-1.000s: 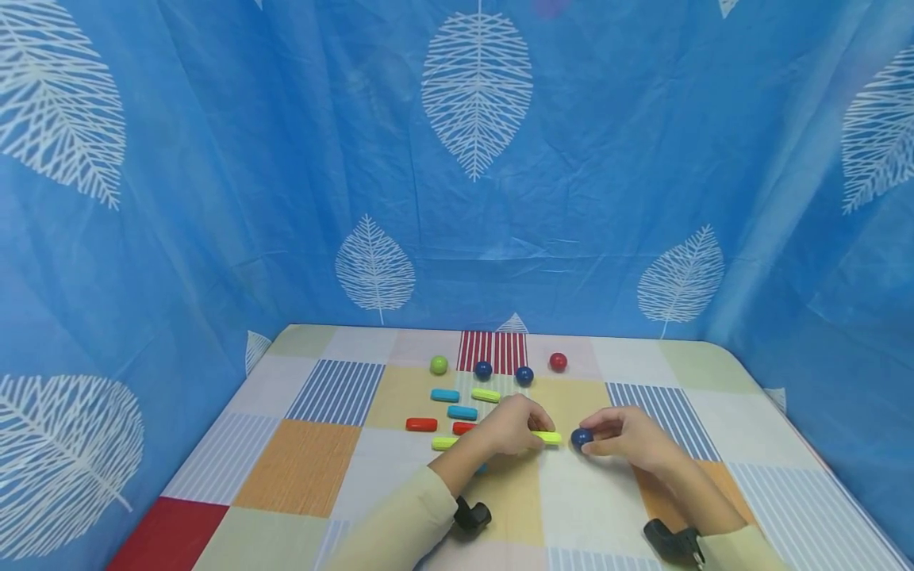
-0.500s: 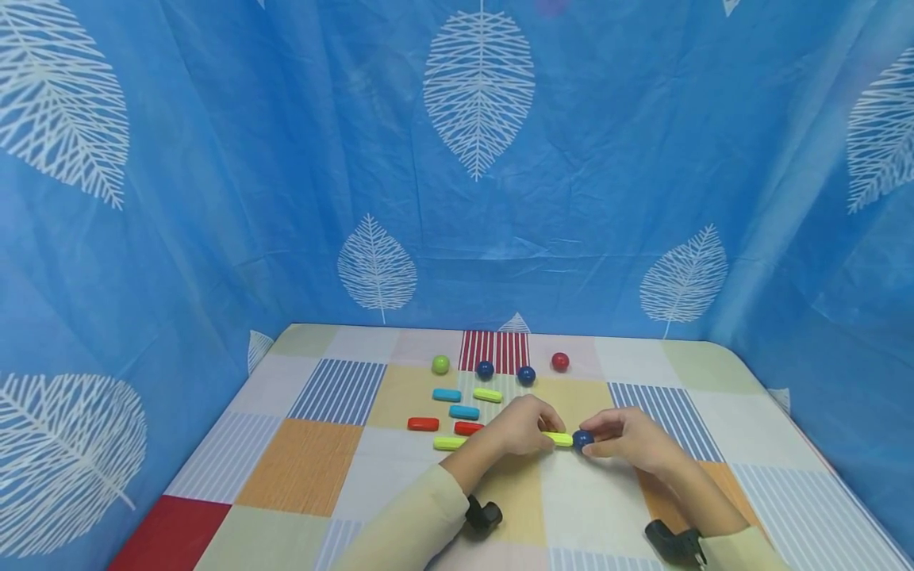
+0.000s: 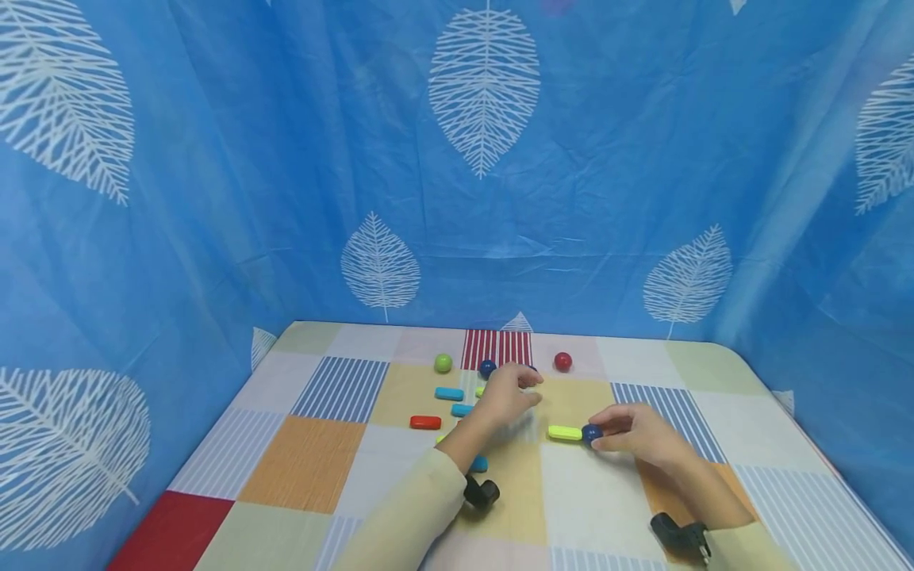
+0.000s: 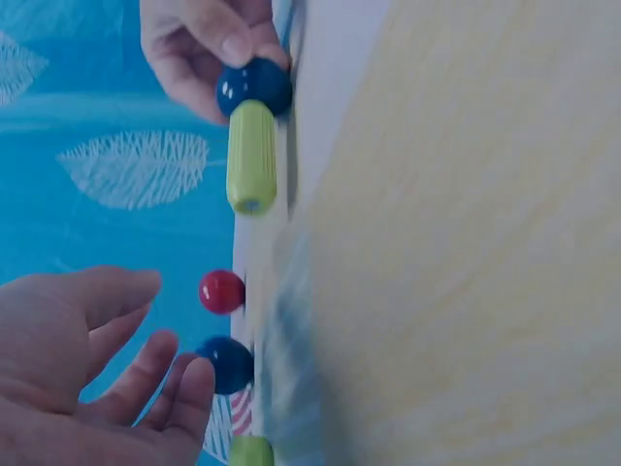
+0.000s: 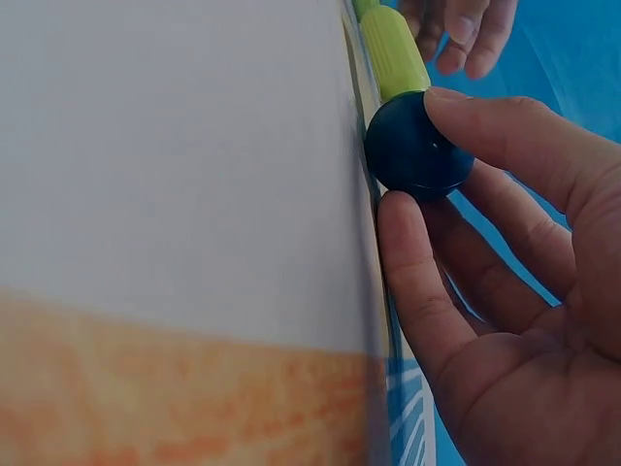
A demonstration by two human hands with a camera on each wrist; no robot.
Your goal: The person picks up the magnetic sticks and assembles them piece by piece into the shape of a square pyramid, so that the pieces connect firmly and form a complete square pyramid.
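Note:
My right hand [image 3: 639, 434] pinches a dark blue ball [image 3: 591, 434] between thumb and fingers, low over the patchwork cloth. Against the ball's left side sits a yellow-green ridged rod [image 3: 564, 432], end to end with it; the left wrist view shows the two touching. My left hand [image 3: 507, 392] is away from the rod, fingers loosely bent and thumb apart, holding nothing. Nearest to it is another dark blue ball [image 4: 228, 364], mostly hidden behind its fingers in the head view. A red ball [image 3: 562, 362] lies just beyond, to the right.
At the back are a green ball [image 3: 443, 363] and a dark blue ball [image 3: 488, 368]. Left of my left arm lie a light blue rod [image 3: 449, 393], a red rod [image 3: 425, 423] and others, partly covered by the arm. A blue leaf-patterned curtain [image 3: 571, 198] surrounds the table.
The yellow-green rod moved right, in my left hand, until it met the dark blue ball. My left hand then let go and moved back and left; my right hand still holds the ball.

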